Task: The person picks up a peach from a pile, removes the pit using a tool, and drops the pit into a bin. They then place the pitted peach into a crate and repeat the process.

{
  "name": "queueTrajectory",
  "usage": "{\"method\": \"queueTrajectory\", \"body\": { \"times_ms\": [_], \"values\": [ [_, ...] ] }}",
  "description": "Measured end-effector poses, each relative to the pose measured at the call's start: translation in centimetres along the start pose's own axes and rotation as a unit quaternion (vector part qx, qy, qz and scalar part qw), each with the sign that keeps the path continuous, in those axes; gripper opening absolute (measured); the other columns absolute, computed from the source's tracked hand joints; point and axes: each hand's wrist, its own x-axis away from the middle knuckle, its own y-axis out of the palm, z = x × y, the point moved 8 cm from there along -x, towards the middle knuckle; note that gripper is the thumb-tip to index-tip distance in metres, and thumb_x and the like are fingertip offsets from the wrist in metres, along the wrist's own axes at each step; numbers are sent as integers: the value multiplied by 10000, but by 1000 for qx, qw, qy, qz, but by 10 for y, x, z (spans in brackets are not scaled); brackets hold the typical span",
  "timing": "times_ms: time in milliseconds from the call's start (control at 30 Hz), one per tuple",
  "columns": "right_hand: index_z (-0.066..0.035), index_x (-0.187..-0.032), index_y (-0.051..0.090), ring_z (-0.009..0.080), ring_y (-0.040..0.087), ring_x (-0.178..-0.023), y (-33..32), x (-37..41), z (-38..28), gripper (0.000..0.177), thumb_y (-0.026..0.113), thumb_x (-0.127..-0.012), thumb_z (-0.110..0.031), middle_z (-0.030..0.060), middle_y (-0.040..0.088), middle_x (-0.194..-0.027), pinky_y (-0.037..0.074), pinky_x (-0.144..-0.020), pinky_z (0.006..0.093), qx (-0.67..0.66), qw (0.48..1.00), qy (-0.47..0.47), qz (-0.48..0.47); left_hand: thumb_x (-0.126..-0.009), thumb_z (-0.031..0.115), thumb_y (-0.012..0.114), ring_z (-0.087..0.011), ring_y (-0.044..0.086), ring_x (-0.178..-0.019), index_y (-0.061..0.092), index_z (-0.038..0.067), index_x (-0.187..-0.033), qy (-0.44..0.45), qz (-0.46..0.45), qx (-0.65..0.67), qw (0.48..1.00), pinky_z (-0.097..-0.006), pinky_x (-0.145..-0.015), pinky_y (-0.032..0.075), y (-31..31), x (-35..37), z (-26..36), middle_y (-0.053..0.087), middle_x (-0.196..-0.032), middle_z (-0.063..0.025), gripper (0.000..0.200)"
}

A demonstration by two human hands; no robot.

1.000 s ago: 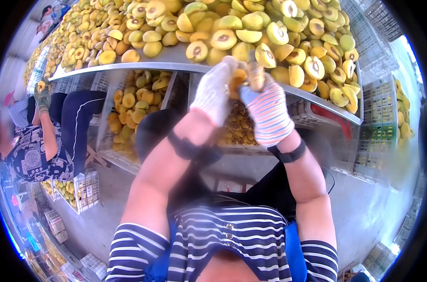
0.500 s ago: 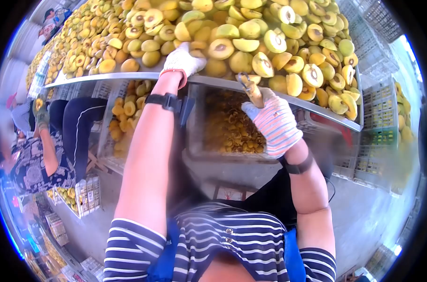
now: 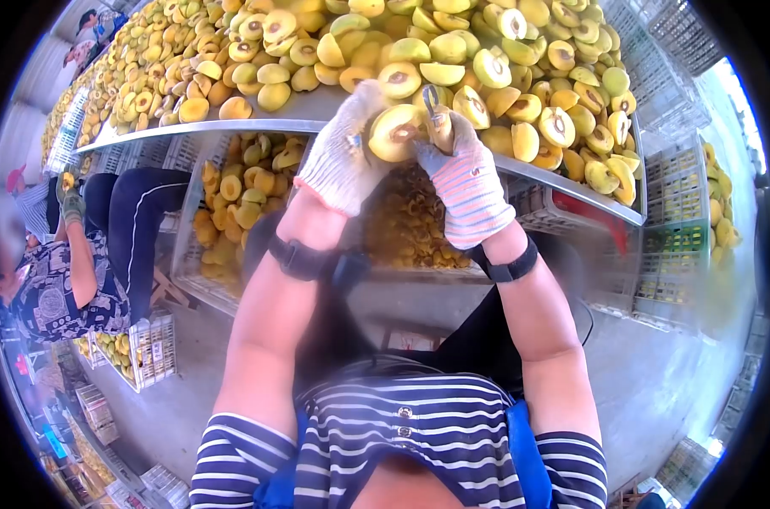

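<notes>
My left hand (image 3: pixel 347 148), in a white knitted glove, holds a halved yellow fruit (image 3: pixel 396 133) with its cut face and brown centre turned up. Close on its right, my right hand (image 3: pixel 468 182), in a striped glove, is wrapped round a small tool (image 3: pixel 438 119) with a wooden-looking handle and a looped metal end. The gloved right thumb is at the edge of the fruit half. Both hands are over the front edge of a metal table (image 3: pixel 258 125) heaped with halved fruit (image 3: pixel 444 48).
Below the table edge, a crate (image 3: pixel 187 229) holds fruit halves, and beside it lies a bin of dark yellow scraps (image 3: pixel 410 225). Stacked crates (image 3: pixel 675 229) stand at the right. At the left sits a co-worker (image 3: pixel 71 280) with gloved hands, near another fruit crate (image 3: pixel 154 352).
My left hand has come back from the pile with a fruit half. My right hand has moved up and left with the tool, so both hands now meet at the fruit.
</notes>
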Motion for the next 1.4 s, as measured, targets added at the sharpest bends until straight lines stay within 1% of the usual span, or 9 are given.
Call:
{"method": "queueTrajectory", "body": {
  "times_ms": [133,200,400,467,667,767,833,1200,1400],
  "values": [
    [-39,-1158,536,370,652,-866,-12,9,-14,388,702,-889,-264,190,679,-953,522,-728,409,144,984,-87,60,-962,295,610,-266,604,-1074,546,10,-1210,28,11,-59,998,-354,-969,500,0,-17,1,609,-1177,-121,383],
    [-13,-1145,540,389,652,-771,-4,9,6,410,723,-874,-260,221,665,-851,514,-670,415,226,974,-3,-6,-974,331,585,-307,620,-1045,523,-6,-1231,-207,109,466,853,-406,-957,513,6,-15,-36,608,-1205,-148,428],
    [-62,-1117,601,366,632,-794,13,13,-9,277,671,-884,-195,205,610,-899,506,-653,411,449,866,-212,-54,-1032,297,482,-276,631,-1037,557,-18,-1191,-151,122,417,888,-394,-924,523,18,-19,-32,642,-1106,-153,360],
    [-85,-1113,628,350,624,-825,25,16,-6,235,642,-890,-156,200,586,-948,506,-656,399,542,805,-227,-86,-1032,283,487,-245,644,-996,552,-7,-1193,-70,126,114,983,-368,-884,535,13,-18,-19,652,-1075,-128,338],
    [-98,-1102,657,322,603,-865,31,9,20,225,598,-885,-93,180,546,-1017,501,-661,388,412,893,-133,-123,-1008,221,518,-213,673,-824,598,-12,-1152,-166,193,292,922,-327,-746,572,19,-8,-18,676,-953,-122,285],
    [-4,-1231,564,275,656,-864,43,20,2,406,652,-882,-191,185,629,-1058,530,-726,374,534,789,-280,-119,-984,200,556,-221,680,-767,626,-21,-1103,-174,216,274,921,-329,-666,582,18,-4,-17,678,-934,-142,261],
    [1,-1057,626,132,601,-765,32,14,36,210,650,-871,-94,40,622,-906,498,-673,275,-112,970,167,-137,-953,188,608,-197,644,-716,626,-20,-1050,-188,209,297,913,-315,-632,557,20,-6,-15,648,-860,-117,231],
    [4,-1063,636,91,585,-755,30,23,27,246,684,-870,-141,36,650,-846,492,-683,267,-185,942,196,-200,-923,177,663,-191,666,-678,668,-53,-1018,-159,91,-25,983,-297,-607,553,10,-26,-8,693,-839,-140,250],
    [-3,-1077,634,103,586,-752,37,19,18,259,674,-894,-182,76,651,-815,492,-670,292,-77,964,118,-224,-908,182,681,-161,672,-733,687,-42,-1044,-135,157,133,969,-252,-660,547,4,-12,-24,711,-867,-117,262]
  ]
}}
